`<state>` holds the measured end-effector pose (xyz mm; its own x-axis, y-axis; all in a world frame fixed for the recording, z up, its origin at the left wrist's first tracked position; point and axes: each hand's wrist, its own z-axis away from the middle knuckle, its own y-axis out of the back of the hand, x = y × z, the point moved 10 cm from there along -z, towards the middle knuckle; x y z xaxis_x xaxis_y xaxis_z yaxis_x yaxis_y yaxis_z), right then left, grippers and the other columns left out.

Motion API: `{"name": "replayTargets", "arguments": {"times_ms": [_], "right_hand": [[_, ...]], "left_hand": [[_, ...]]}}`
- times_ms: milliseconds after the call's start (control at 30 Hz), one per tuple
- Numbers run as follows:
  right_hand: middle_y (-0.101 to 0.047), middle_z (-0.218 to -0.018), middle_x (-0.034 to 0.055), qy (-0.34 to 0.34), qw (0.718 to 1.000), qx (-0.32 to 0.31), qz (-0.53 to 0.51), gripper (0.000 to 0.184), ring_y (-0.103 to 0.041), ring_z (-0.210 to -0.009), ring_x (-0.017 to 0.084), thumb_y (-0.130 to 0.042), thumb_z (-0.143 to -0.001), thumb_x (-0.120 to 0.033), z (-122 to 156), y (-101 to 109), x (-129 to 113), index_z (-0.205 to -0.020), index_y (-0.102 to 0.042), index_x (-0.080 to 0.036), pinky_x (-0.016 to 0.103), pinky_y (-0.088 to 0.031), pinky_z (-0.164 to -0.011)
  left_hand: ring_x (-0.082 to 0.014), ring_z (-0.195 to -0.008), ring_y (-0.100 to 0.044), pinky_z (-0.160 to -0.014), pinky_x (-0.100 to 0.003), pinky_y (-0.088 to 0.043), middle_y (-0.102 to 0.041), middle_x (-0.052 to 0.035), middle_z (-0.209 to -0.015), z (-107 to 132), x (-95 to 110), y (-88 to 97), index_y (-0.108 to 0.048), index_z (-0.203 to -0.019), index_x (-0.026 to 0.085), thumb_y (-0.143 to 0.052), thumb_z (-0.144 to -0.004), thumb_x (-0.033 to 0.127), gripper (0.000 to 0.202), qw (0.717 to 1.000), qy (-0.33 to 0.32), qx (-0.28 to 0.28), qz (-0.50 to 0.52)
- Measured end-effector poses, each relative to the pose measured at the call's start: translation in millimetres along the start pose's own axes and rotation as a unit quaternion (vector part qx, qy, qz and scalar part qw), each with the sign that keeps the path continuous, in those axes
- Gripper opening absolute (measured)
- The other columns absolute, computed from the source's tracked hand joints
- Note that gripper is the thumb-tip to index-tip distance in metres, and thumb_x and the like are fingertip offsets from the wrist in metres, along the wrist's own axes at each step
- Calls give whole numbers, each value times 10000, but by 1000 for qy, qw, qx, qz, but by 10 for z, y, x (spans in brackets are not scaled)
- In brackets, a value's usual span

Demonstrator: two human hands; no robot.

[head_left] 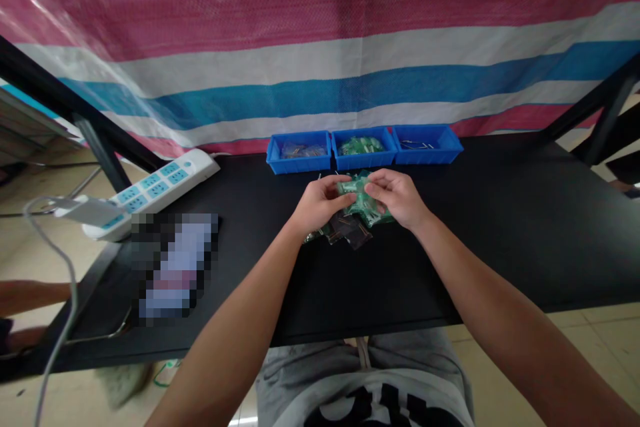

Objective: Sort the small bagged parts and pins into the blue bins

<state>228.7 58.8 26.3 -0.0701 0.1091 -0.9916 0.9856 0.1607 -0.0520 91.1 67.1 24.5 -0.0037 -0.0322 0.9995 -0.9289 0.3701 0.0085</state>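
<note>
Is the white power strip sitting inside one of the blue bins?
No, the white power strip lies on the black table to the left of the three blue bins, outside them.

Both hands, the left hand (317, 203) and the right hand (397, 199), sit close together over a pile of small bags (350, 223) in the middle of the black table (500, 240). Right behind them three blue trays (364, 149) stand in a row and block the way to the striped sheet (320, 33). To the right the table is bare and wide, with lots of room. To the left there is some room, then a white power strip (155, 190) and a blurred flat thing (175, 267). A black frame bar (600, 107) slants at each back corner
</note>
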Motion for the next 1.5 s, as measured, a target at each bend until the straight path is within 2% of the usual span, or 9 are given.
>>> {"name": "replayTargets", "arguments": {"times_ms": [200,400,567,700,833,967,1167,1300,1500], "right_hand": [[-621,-602,-22,-12,1000,2,-12,403,-485,-401,96,-822,-623,-482,5,-58,12,-790,-602,-188,232,-374,-352],[-620,-614,-23,-5,998,55,9,370,-466,-369,86,-804,-628,-461,-6,52,24,-771,-604,-184,240,-357,-351],[-682,-764,21,41,989,124,63,313,-618,-667,151,-821,-601,-384,3,200,-102,-782,-667,-181,274,-497,-582],[-681,-747,42,8,988,145,59,353,-599,-639,150,-773,-647,-491,0,272,-86,-776,-686,-174,226,-396,-461],[-664,-688,71,-82,993,79,-4,550,-573,-492,131,-683,-671,-697,9,125,68,-714,-629,-152,197,-214,-331],[-644,-661,26,-92,995,6,-39,527,-588,-477,133,-775,-614,-637,36,-73,81,-783,-625,-161,189,-257,-319],[-651,-636,3,-22,998,54,-34,371,-584,-514,140,-843,-593,-459,9,53,-23,-756,-652,-186,219,-337,-372],[-679,-657,13,4,998,65,2,316,-584,-542,149,-823,-622,-429,3,109,-52,-782,-697,-187,247,-388,-424],[-738,-985,49,37,998,30,38,256,-670,-856,217,-818,-625,-330,2,29,-74,-848,-762,-219,318,-538,-655]], "left_hand": [[-88,-534,-565,-546,-203,-435,-624,54,-605,-6,-35,141,-560,-1209,115,-883,-533,306,773,993,26,70,92],[-108,-612,-623,-583,-209,-466,-704,-18,-709,-35,-17,86,-668,-855,110,-828,-567,244,356,995,16,33,93],[-126,-640,-638,-625,-245,-497,-724,-23,-754,-19,101,242,-699,-841,135,-749,-668,239,208,990,-71,111,-40],[-160,-833,-669,-780,-301,-525,-741,-44,-933,108,385,303,-727,-820,173,-679,-747,172,87,943,-193,173,-210],[-174,-993,-630,-880,-351,-515,-696,-50,-1093,298,646,172,-741,-811,216,-617,-784,103,170,868,-322,183,-332],[-217,-1122,-556,-855,-359,-508,-605,-57,-1256,370,686,-6,-756,-779,242,-608,-766,79,221,830,-371,147,-390],[-168,-975,-618,-841,-317,-506,-648,-88,-1152,266,578,135,-706,-1061,209,-476,-847,110,329,896,-294,148,-298],[-151,-840,-644,-804,-278,-507,-702,-55,-991,161,437,134,-569,-1269,185,-601,-826,237,447,949,-211,93,-213],[-178,-944,-646,-867,-333,-510,-687,-77,-1030,213,542,-67,-719,-947,193,-633,-784,153,188,929,-273,42,-247]]}}
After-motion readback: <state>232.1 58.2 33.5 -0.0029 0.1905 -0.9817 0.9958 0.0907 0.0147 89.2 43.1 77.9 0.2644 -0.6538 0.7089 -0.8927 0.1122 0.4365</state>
